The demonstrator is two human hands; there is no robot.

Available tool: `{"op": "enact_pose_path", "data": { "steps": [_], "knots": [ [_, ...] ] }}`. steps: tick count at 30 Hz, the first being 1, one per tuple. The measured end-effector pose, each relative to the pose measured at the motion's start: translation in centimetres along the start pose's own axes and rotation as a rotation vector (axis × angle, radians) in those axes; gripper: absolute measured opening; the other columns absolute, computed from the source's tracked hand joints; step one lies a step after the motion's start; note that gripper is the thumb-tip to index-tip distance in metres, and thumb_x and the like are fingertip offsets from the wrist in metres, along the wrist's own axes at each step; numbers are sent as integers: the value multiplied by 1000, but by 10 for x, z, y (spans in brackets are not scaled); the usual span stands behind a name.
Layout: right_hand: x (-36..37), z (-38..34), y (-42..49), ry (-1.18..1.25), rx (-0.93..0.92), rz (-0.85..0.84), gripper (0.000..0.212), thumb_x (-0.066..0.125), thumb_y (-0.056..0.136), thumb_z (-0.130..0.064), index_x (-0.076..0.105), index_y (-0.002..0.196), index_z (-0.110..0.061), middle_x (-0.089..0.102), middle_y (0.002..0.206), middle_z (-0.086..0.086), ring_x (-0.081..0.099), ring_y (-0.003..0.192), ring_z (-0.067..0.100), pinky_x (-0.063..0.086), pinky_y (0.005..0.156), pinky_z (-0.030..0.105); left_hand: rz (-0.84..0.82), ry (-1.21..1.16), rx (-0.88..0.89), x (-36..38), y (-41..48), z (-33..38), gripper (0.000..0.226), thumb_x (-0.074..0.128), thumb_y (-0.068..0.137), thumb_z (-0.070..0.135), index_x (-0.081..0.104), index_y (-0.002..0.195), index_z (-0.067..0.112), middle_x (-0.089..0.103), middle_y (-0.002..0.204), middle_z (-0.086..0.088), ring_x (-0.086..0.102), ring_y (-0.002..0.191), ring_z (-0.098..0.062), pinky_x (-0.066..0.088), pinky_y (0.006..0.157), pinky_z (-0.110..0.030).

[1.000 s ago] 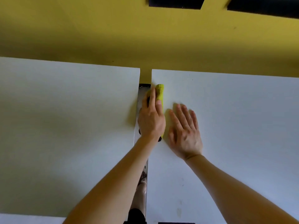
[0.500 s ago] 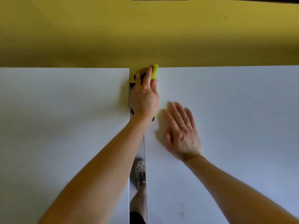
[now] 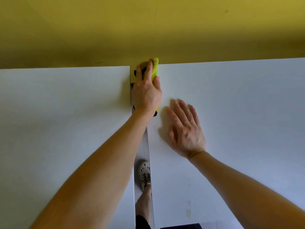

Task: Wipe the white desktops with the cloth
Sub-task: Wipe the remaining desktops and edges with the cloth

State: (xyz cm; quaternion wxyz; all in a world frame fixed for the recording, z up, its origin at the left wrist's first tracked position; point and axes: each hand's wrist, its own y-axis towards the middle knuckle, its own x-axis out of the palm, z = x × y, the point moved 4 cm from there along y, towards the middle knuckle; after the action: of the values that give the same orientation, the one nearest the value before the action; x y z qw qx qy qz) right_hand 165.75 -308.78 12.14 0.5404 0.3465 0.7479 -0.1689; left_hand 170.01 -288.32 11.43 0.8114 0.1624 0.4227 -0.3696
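Standing close against the two desks, the person shows a bare leg and a pale perforated shoe [image 3: 144,174] down in the narrow gap [image 3: 146,146] between the left desktop [image 3: 66,113] and the right desktop [image 3: 239,113]. Both bare forearms reach forward over the white surfaces. The right hand [image 3: 186,131] lies flat, palm down, on the right desktop just beside the gap, its fingers straight and slightly spread, holding nothing. Further out, the left hand [image 3: 146,93] sits over the gap at the right desktop's left edge, its fingers laid fairly straight along the yellow-green cloth [image 3: 155,68] and its thumb alongside, pressing the cloth down rather than bunching it. The cloth is at the far left corner of the right desktop, its tip touching the yellow wall [image 3: 148,27] behind the desks. Small dark patches peek out beneath that hand; I cannot tell what they are.
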Motion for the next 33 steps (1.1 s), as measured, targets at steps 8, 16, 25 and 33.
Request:
{"op": "enact_pose_path", "data": {
  "steps": [8, 16, 25, 33],
  "knots": [
    [-2, -1, 1, 14, 0, 12, 64, 55, 101, -27, 47, 162, -11, 30, 175, 14, 19, 166, 34, 22, 130, 63, -33, -133, 53, -16, -104, -20, 56, 59, 110, 33, 46, 164, 34, 41, 171, -7, 60, 137, -32, 53, 101, -41],
    [-1, -1, -1, -9, -4, -4, 64, 52, 103, -27, 44, 164, -12, 28, 176, 14, 16, 167, 33, 20, 131, 61, -24, -98, 24, -10, -35, -7, 59, 52, 109, 40, 41, 167, 34, 40, 172, -9, 52, 145, -38, 45, 115, -47],
    [-2, -1, 4, 6, -14, -1, 59, 48, 106, -18, 42, 165, -12, 29, 176, 12, 16, 167, 32, 19, 131, 61, -71, -210, 75, -22, -113, -30, 57, 56, 108, 39, 46, 164, 37, 36, 174, -6, 56, 143, -33, 54, 109, -44],
    [1, 0, 3, -22, -25, -1, 56, 43, 108, -20, 44, 164, -13, 31, 176, 12, 19, 166, 33, 16, 133, 58, 36, -224, 52, -23, -123, -26, 55, 60, 109, 32, 50, 163, 28, 45, 169, -5, 50, 149, -27, 44, 113, -25]
  ]
}}
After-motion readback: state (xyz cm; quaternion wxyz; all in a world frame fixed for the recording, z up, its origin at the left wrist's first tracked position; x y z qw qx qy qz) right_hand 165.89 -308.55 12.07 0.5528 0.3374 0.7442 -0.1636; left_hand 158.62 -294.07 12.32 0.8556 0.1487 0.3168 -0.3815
